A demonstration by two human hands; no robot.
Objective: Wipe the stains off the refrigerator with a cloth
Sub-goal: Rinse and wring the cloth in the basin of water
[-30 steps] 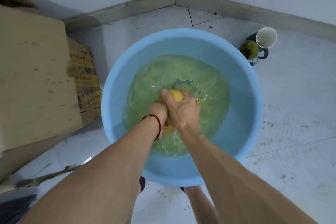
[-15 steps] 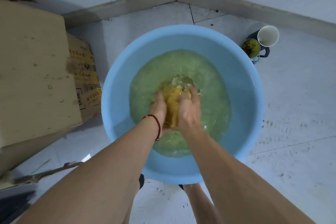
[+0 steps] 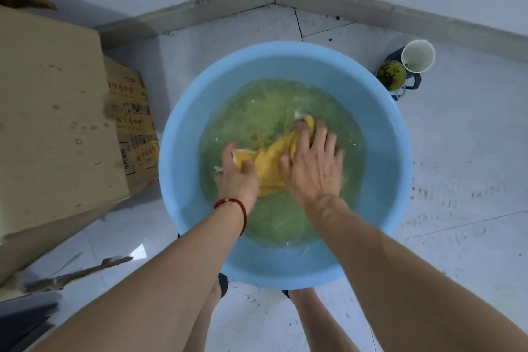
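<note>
Rinsing: left hand (image 3: 237,177) grips yellow cloth (image 3: 271,163), right hand (image 3: 313,168) presses flat-fingered in blue plastic basin (image 3: 183,168); wring thoroughly before wiping.

I see both forearms bare, no sleeves reaching into view. My left hand (image 3: 237,180) has a thin red cord bracelet (image 3: 233,204) with a small gold bead looped round the wrist. My right hand (image 3: 313,168) wears nothing. Lower legs are bare, with dark footwear just showing under the basin's near edge
</note>
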